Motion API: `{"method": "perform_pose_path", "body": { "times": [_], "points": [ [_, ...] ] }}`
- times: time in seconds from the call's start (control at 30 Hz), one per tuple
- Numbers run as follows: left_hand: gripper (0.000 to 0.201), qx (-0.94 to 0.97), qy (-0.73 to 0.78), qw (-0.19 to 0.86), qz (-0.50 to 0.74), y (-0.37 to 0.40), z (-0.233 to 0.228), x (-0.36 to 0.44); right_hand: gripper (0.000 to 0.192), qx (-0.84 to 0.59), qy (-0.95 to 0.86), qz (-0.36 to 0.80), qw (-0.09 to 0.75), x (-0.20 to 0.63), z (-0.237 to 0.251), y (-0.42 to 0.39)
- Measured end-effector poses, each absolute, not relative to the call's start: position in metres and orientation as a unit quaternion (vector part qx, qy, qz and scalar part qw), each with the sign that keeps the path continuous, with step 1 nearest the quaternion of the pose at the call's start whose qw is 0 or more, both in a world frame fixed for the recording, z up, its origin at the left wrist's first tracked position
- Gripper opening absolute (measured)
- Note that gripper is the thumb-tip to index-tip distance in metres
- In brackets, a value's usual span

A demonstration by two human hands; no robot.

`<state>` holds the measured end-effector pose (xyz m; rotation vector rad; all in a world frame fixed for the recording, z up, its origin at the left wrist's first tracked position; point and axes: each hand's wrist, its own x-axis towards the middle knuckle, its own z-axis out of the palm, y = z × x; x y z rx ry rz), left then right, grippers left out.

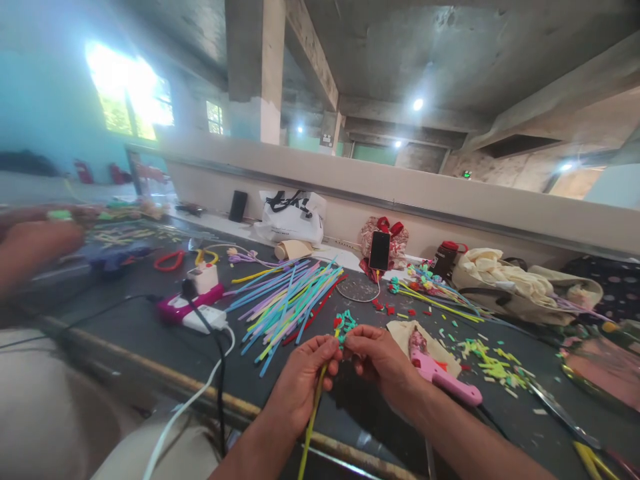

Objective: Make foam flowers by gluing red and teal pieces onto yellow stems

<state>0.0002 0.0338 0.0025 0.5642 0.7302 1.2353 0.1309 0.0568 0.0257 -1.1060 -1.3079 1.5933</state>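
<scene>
Along the low partition [300, 163], a white plastic bag [293, 223] with black lettering, contents hidden; a red-patterned bag [400, 241] behind a propped phone [380, 251]; a dark bottle [443, 262] capped in red; a beige canvas bag [493, 297] with cream cloth [505, 273] bunched in its mouth.

On the black tabletop [145, 340], a loose fan of pastel chenille stems [295, 300], scattered yellow-green snippets [493, 363] and a pink glue gun [445, 381], nozzle over a beige sheet [400, 332]. Above the near side, left hand [303, 373] clamped by thumb and fingers on a yellow-green chenille stem [311, 427]; right hand [383, 357] with fingertips together on a turquoise-and-red cluster [345, 322] at its top, join hidden by fingers. Far left, blurred, a co-worker's hand [45, 243]. Beyond, concrete ceiling [400, 40], pillar [250, 67], bright window [130, 90].

Along the front, a worn brown edge [150, 365] passing beneath the left forearm. Close quarters around the hands: fan of stems just beyond and leftward, glue gun just beside the right forearm. Farther left, a magenta-and-white power strip [193, 308], white cable [187, 403] draped over the edge.
</scene>
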Motion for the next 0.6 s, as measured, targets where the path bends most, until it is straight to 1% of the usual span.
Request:
{"method": "perform_pose_path", "body": {
  "times": [0.1, 0.37, 0.47, 0.53, 0.6],
  "points": [
    [0.015, 0.265, 0.337, 0.719, 0.547, 0.032, 0.004, -0.001, 0.009, -0.433, -0.523, 0.628, 0.380, 0.132, 0.026, 0.056],
    [0.014, 0.287, 0.348, 0.721, 0.525, 0.027, 0.011, -0.001, 0.012, -0.446, -0.561, 0.617, 0.324, 0.131, 0.030, 0.049],
    [0.018, 0.296, 0.357, 0.725, 0.509, 0.027, 0.009, -0.001, 0.015, -0.476, -0.594, 0.565, 0.318, 0.143, 0.032, 0.046],
    [0.017, 0.293, 0.363, 0.722, 0.510, 0.027, 0.008, -0.001, 0.017, -0.514, -0.616, 0.499, 0.327, 0.165, 0.034, 0.047],
    [0.016, 0.294, 0.366, 0.716, 0.517, 0.027, 0.008, -0.001, 0.020, -0.561, -0.631, 0.410, 0.345, 0.198, 0.039, 0.050]
  ]
}}
